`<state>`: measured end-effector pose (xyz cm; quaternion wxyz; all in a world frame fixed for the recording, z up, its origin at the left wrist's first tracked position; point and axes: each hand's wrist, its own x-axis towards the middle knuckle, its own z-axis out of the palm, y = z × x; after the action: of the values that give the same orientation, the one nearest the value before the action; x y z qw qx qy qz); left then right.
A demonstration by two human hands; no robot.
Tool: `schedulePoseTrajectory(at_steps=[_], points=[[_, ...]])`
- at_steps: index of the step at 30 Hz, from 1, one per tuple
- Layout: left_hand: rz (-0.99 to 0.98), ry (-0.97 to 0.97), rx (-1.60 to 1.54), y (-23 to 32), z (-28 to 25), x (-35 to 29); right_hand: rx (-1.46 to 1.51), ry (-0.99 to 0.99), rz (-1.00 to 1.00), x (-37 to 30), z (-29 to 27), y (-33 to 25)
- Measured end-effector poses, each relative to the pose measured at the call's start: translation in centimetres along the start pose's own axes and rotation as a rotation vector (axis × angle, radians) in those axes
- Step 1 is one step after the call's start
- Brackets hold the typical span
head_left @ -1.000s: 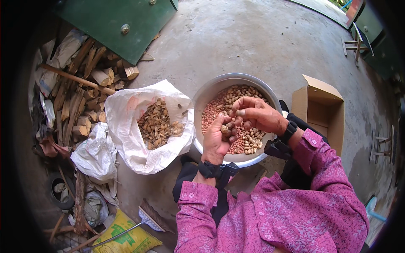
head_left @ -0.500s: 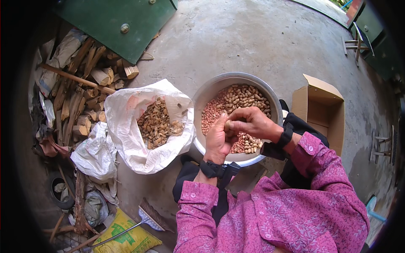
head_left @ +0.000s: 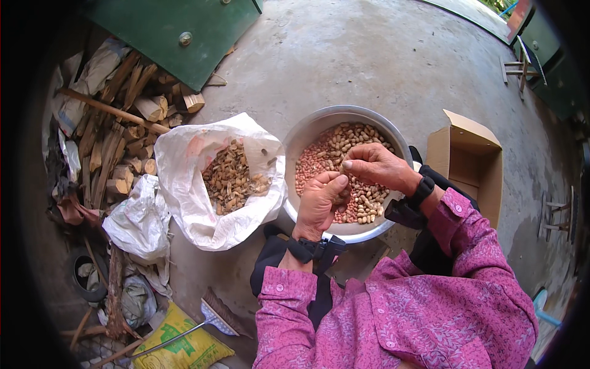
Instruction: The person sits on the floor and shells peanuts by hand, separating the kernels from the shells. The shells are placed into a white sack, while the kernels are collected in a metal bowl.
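Note:
Both hands are over a wide metal basin (head_left: 295,142) of peanuts. My left hand (head_left: 319,202) is closed, its fingers curled inward and thumb on top; whatever they enclose is hidden. Just above and to its right, my right hand (head_left: 381,167) pinches a small pale piece, seemingly a peanut, between thumb and forefinger. Below them, unshelled peanuts (head_left: 359,136) fill the far and right parts of the basin. Reddish shelled kernels (head_left: 308,161) lie along its left side and near edge. To the left stands an open white sack (head_left: 203,224) with broken peanut shells (head_left: 230,178) inside.
Split firewood (head_left: 120,144) is piled at the left, beside a green panel (head_left: 178,31). An open cardboard box (head_left: 437,154) stands right of the basin. A yellow bag (head_left: 190,344) and a brush with a long handle (head_left: 218,317) lie at the lower left.
My hands have drawn slightly apart: the right has moved right and a little up, the left a little down. Earlier their fingertips met around a small pale piece.

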<state>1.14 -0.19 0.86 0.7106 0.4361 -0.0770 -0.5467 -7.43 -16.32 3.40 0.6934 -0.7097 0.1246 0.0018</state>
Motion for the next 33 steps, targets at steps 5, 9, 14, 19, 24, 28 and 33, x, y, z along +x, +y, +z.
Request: schedulePoseTrajectory(at_steps=[5, 9, 14, 19, 24, 28, 33], points=[[-0.029, -0.006, 0.014, 0.2, -0.2, -0.3, -0.024, -0.006, -0.003, 0.1, 0.5, -0.2], [-0.021, 0.017, 0.001, 0.2, -0.1, -0.5, -0.005, 0.02, -0.019, 0.4, 0.8, 0.1], [0.021, 0.024, -0.039, 0.0, -0.3, -0.4, -0.073, 0.068, -0.112, 0.7, 1.4, 0.3], [0.013, 0.034, -0.015, -0.1, -0.1, -0.5, -0.274, 0.112, -0.274, 1.0, 1.8, 0.8], [0.039, 0.006, -0.028, -0.4, -0.4, -0.5, -0.389, 0.132, -0.306, 1.0, 2.0, 0.5], [0.061, 0.041, -0.041, -0.9, -0.3, -0.7, -0.464, 0.165, -0.353, 1.0, 2.2, 0.6], [0.088, 0.082, -0.08, -1.0, 0.1, -0.7, -0.523, 0.226, -0.423, 1.2, 2.7, 0.7]])
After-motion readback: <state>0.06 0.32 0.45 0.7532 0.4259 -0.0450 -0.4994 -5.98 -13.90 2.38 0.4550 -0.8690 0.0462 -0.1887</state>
